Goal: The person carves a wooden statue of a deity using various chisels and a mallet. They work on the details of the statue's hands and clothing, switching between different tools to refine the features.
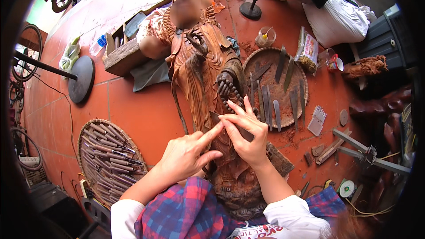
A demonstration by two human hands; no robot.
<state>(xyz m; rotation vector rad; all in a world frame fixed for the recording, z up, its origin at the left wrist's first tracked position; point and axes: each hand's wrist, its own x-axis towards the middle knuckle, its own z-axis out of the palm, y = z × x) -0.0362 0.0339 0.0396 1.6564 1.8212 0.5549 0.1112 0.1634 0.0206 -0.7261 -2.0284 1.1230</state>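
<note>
A carved brown wooden statue of a robed figure lies lengthwise in front of me. Over its lower robe, my right hand pinches a flat dark metal scraper between thumb and index finger, the other fingers raised and spread. The scraper's other end shows beyond the fingertips, close to the carved folds. My left hand reaches in from the left, index finger stretched to meet the right fingertips by the scraper, thumb held apart. Whether its index finger presses on the scraper I cannot tell.
Right of the statue, a round woven tray bears several flat metal blades. At lower left, another basket holds many wooden-handled carving tools. A black stand base, a wooden block, a jar and a phone stand surround the statue.
</note>
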